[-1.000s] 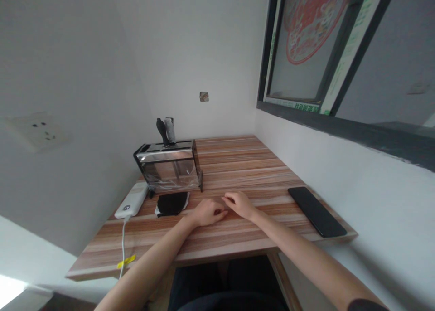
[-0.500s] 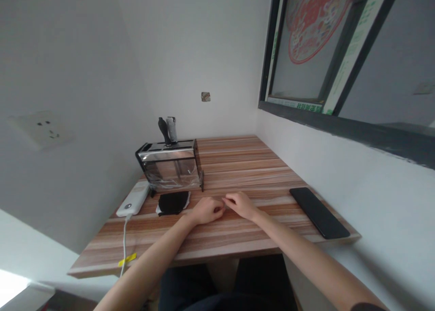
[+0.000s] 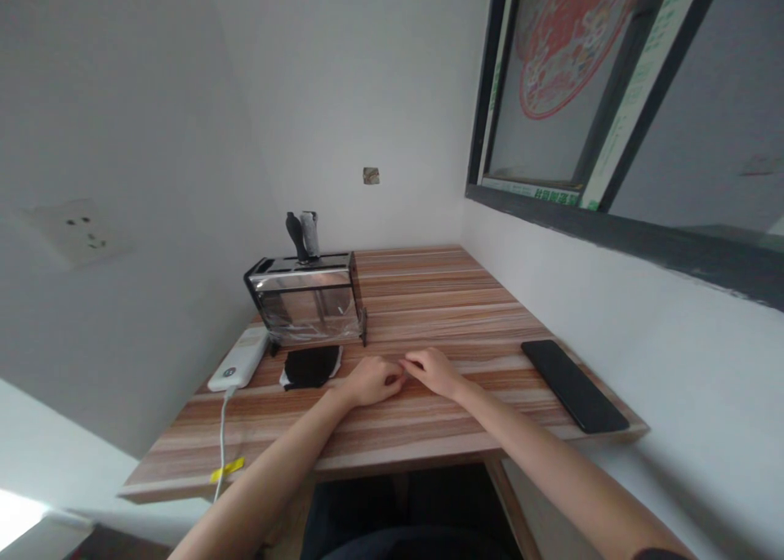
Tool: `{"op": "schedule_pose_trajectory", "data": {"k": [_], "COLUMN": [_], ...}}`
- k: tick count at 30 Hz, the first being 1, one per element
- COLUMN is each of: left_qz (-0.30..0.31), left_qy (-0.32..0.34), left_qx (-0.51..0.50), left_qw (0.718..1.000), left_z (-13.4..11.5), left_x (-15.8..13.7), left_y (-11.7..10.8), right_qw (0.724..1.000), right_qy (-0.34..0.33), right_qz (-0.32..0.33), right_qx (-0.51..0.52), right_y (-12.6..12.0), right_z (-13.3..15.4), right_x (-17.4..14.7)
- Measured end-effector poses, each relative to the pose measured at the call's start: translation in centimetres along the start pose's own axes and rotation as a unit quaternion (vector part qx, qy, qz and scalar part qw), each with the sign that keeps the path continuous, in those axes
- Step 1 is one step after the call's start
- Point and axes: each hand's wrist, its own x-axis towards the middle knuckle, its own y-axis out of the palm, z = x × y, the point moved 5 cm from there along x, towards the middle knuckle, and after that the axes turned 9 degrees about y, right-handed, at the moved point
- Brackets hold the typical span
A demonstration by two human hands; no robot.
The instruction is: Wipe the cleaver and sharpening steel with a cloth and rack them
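My left hand (image 3: 375, 380) and my right hand (image 3: 432, 371) meet above the middle of the wood-grain table (image 3: 422, 425), fingertips touching or nearly so. Both have their fingers curled into a pinch. Whatever lies between the fingertips, if anything, is too small to make out. Just left of my left hand is a flat black piece, seemingly cloth (image 3: 312, 366), with white edges showing. Behind that stands a knife block (image 3: 309, 303) with clear sides, a metal top and two dark handles (image 3: 296, 237) sticking out, one of them wrapped.
A white power strip or power bank (image 3: 240, 359) lies at the left, its cable (image 3: 223, 437) running over the front edge past yellow tape (image 3: 227, 469). A black phone (image 3: 574, 384) rests near the right edge. Walls and a framed window (image 3: 551, 95) border the table.
My hands keep nearly the same pose and place. My legs have shifted a little below the table, and the view has tilted very slightly. The objects on the table stay put.
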Motion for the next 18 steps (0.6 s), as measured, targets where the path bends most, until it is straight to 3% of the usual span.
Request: {"op": "schedule_pose_trajectory", "data": {"k": [18], "left_qz": [0.005], "left_qy": [-0.006], "left_qx": [0.002], "left_qw": [1.000], "left_z": [-0.52], "left_x": [0.11], "left_y": [-0.58], "right_qw": [1.000], "right_qy": [0.002], "right_qz": [0.013], "right_qx": [-0.002], "right_y": [0.04], "right_z": [-0.10], "right_x": [0.01]}}
